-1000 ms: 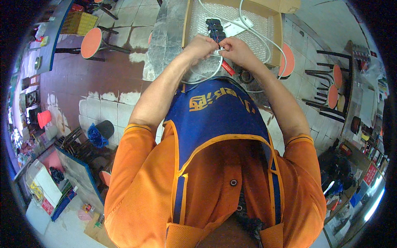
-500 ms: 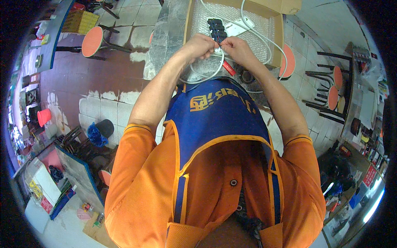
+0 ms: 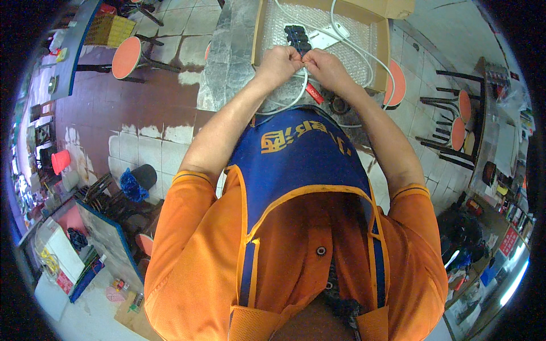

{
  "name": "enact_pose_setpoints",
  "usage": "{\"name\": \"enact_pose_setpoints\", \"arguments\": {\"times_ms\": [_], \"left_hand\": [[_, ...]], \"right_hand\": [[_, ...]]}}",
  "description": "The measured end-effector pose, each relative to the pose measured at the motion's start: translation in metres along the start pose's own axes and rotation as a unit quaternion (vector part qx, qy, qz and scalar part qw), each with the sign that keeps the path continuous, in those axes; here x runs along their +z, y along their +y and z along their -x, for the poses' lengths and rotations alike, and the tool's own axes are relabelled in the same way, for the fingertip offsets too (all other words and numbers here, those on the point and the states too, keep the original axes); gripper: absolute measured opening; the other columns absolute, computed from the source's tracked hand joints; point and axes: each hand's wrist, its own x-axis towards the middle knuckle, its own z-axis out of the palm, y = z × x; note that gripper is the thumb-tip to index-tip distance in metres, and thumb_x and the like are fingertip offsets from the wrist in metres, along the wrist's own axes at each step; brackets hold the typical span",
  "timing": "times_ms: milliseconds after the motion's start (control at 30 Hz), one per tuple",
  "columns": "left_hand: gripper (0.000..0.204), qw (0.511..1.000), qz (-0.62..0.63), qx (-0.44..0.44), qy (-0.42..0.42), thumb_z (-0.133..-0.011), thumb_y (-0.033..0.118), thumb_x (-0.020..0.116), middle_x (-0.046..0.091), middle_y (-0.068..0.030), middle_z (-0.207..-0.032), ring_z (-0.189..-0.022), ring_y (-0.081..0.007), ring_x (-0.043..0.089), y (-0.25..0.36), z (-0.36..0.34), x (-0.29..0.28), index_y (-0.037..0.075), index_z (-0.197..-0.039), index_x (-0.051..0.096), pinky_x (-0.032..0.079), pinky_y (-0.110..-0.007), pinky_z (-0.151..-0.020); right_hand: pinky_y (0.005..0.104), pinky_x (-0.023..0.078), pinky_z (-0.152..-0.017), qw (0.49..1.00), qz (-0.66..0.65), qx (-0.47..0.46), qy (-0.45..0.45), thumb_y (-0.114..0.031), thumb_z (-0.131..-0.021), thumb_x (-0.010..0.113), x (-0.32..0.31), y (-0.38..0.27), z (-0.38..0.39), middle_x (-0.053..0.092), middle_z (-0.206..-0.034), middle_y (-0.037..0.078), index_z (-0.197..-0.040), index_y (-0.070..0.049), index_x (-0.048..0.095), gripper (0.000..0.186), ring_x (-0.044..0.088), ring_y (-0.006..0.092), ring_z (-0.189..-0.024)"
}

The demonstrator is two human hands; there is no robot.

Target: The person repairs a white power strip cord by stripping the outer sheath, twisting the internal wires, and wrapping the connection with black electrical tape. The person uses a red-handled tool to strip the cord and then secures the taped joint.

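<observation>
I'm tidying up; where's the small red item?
In the head view's upper half, right of centre, the red item lies between the right hand and blue apron.

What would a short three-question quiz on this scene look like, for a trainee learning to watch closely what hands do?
1. True or false: the left hand and right hand are held far apart.
2. The apron is mainly: A) green; B) blue; C) white.
3. What lines the open cardboard box?

Key:
1. False: their fingertips are close together, in front of the black part.
2. B, blue, with a yellow-orange edge.
3. Clear bubble wrap.
</observation>
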Motion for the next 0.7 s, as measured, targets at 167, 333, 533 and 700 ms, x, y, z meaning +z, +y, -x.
{"name": "enact_pose_setpoints", "arguments": {"times_ms": [167,333,533,700], "left_hand": [[0.012,0.999,-0.023,0.03,0.038,-0.084,0.016,0.07,0.07,-0.0106,-0.075,-0.068,-0.0205,0.067,-0.003,-0.001,0.009,0.005,-0.087,0.072,0.053,-0.037,-0.066],[0.012,0.998,0.035,0.031,0.029,-0.085,0.016,0.069,0.067,-0.0085,-0.071,-0.065,-0.0178,0.063,0.004,0.003,0.005,0.005,-0.088,0.071,0.051,-0.035,-0.064],[0.008,0.993,0.113,-0.02,-0.019,-0.088,0.012,0.067,0.063,-0.0005,-0.069,-0.063,-0.0103,0.06,-0.001,0.004,0.005,0.004,-0.085,0.068,0.047,-0.029,-0.058],[0.01,0.976,0.199,-0.063,-0.056,-0.09,0.009,0.063,0.064,0.0018,-0.071,-0.059,-0.0075,0.059,0.004,0.005,-0.002,0.004,-0.083,0.067,0.045,-0.024,-0.054]], "right_hand": [[0.0451,0.05,-0.075,0.999,0.024,-0.024,0.023,-0.014,-0.092,0.059,-0.001,-0.005,0.002,0.062,-0.091,0.017,-0.094,-0.003,0.061,0.011,0.061,0.0383,-0.086],[0.048,0.048,-0.075,0.999,-0.005,-0.032,0.034,-0.015,-0.09,0.061,-0.001,-0.004,0.003,0.059,-0.089,0.017,-0.091,-0.005,0.061,0.011,0.059,0.039,-0.085],[0.046,0.049,-0.076,0.999,-0.001,-0.005,0.035,-0.014,-0.088,0.063,-0.001,-0.008,0.003,0.061,-0.09,0.016,-0.091,-0.005,0.062,0.01,0.061,0.0367,-0.085],[0.0419,0.049,-0.073,0.997,-0.041,0.024,0.054,-0.013,-0.088,0.064,0.001,-0.011,0.003,0.061,-0.086,0.014,-0.092,-0.003,0.061,0.011,0.061,0.0328,-0.081]]}}
